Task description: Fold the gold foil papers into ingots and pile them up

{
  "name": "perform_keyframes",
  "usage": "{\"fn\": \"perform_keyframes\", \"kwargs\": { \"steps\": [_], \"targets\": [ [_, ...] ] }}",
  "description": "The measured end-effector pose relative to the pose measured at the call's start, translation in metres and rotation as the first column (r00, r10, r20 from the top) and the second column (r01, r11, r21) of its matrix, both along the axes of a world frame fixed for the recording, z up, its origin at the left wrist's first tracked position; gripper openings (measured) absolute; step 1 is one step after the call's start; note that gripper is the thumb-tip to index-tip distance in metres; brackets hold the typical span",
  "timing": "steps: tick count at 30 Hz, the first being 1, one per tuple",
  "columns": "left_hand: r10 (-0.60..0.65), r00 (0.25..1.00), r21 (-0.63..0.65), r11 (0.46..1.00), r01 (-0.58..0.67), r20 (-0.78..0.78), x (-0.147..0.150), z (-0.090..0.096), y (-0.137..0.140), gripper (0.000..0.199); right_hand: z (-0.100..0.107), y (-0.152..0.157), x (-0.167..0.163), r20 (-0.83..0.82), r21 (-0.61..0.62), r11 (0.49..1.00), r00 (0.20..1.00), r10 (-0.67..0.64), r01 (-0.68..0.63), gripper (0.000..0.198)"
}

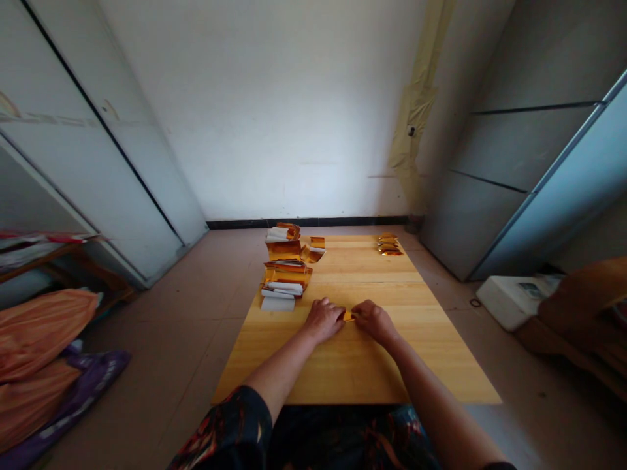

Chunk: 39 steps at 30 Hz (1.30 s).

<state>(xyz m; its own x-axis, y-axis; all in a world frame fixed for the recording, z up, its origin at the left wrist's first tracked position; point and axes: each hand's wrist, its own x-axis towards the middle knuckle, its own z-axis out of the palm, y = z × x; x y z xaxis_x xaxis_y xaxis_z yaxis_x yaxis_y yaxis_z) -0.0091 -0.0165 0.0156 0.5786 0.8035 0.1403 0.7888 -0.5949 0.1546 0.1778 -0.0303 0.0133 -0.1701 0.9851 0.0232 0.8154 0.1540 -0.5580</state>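
Near the middle of the wooden table [367,372], my left hand [324,320] and my right hand [373,321] are closed on a small piece of gold foil paper [348,316]. Only a short stretch of it shows between my fingers; the rest is hidden. To the left of my left hand lie loose stacks of gold foil paper [287,274] with white backs. A single sheet [277,304] rests white side up at the near end of them. At the table's far right corner sits a small group of folded gold foil pieces [388,245].
A white wall [294,130] with a dark skirting stands beyond the table. Grey cabinets [88,143] rise on the left, a tall grey unit [509,143] on the right. Orange and purple bags [44,365] lie at left. A white box [514,301] stands on the right.
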Motion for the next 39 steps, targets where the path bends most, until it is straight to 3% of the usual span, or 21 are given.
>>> {"fn": "perform_keyframes", "kwargs": {
  "steps": [17, 24, 31, 39],
  "targets": [
    [-0.003, 0.997, 0.118, 0.993, -0.005, 0.072, -0.002, -0.021, 0.002, 0.025, 0.003, -0.001, -0.019, 0.233, 0.055, 0.998, 0.972, 0.027, -0.041, 0.020],
    [0.041, 0.994, 0.171, 0.984, -0.057, 0.100, -0.001, -0.021, -0.004, 0.021, 0.000, -0.002, -0.034, 0.386, 0.198, 0.979, 0.922, -0.035, -0.046, 0.018],
    [0.129, 0.986, 0.178, 0.973, -0.146, 0.103, -0.003, -0.020, -0.008, 0.018, -0.021, -0.004, -0.031, 0.326, 0.417, 0.903, 0.944, -0.042, -0.104, 0.020],
    [0.174, 0.977, 0.143, 0.971, -0.191, 0.122, -0.004, -0.027, -0.004, 0.026, -0.022, -0.006, -0.031, 0.338, 0.463, 0.879, 0.940, -0.053, -0.117, 0.018]
  ]
}}
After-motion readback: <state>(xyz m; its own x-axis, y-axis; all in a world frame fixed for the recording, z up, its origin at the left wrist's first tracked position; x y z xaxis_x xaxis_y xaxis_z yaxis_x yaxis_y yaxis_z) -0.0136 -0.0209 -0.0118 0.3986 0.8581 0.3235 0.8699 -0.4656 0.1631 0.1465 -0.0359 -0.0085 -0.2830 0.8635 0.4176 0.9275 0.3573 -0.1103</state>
